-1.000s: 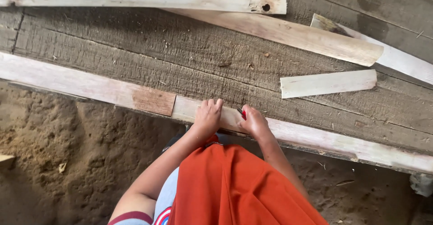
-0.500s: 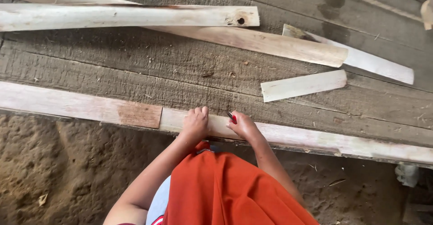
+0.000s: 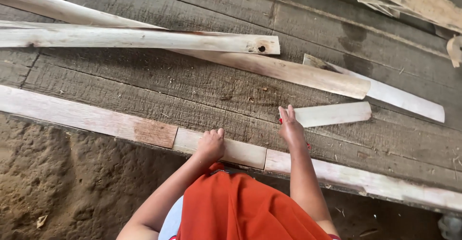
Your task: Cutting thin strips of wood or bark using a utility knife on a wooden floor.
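My left hand (image 3: 211,145) rests on a pale edge board (image 3: 86,117) at the front of a grey plank platform (image 3: 192,83), fingers curled into a loose fist. My right hand (image 3: 290,127) lies flat farther forward, and its fingertips touch the near end of a short pale wood offcut (image 3: 334,113). A thin red pencil-like thing (image 3: 280,120) peeks out on both sides of that hand. An orange garment (image 3: 245,211) covers my body below the hands.
Two long pale slats (image 3: 144,39) (image 3: 288,71) cross on the platform behind the hands, and a third, flatter strip (image 3: 404,98) lies to the right. More scrap wood (image 3: 418,2) sits top right. Sandy ground (image 3: 57,182) lies below the platform's edge.
My right hand has left the edge board and moved forward and right to the short offcut. My left hand has stayed on the edge board. The view has shifted slightly.
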